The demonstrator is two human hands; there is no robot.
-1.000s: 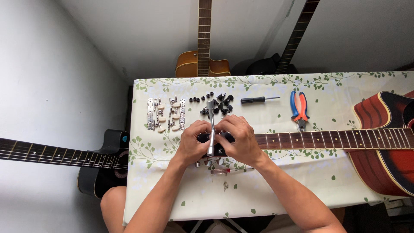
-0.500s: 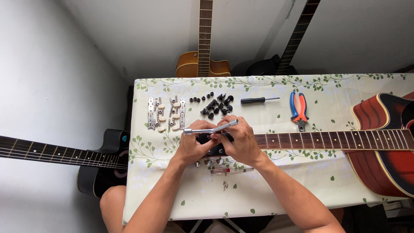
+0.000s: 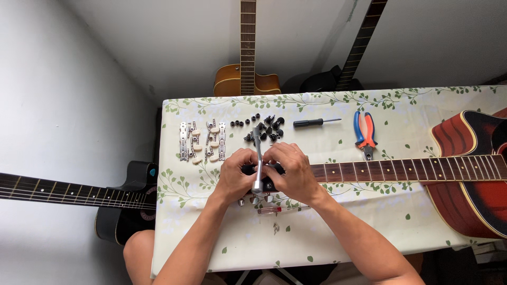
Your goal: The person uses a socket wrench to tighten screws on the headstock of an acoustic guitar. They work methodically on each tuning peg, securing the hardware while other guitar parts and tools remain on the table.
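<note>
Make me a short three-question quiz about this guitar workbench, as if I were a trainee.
1. True or false: the pliers lie left of the tuner strips.
2. What do the left hand and right hand hold over the headstock?
   A. wrench  B. hammer  C. brush
3. What small tool lies between the black parts and the pliers?

Key: 1 false. 2 A. 3 the screwdriver.

Home guitar-repair corner: leaning guitars (image 3: 246,74), cloth-covered table (image 3: 422,108), pliers (image 3: 365,132).
</note>
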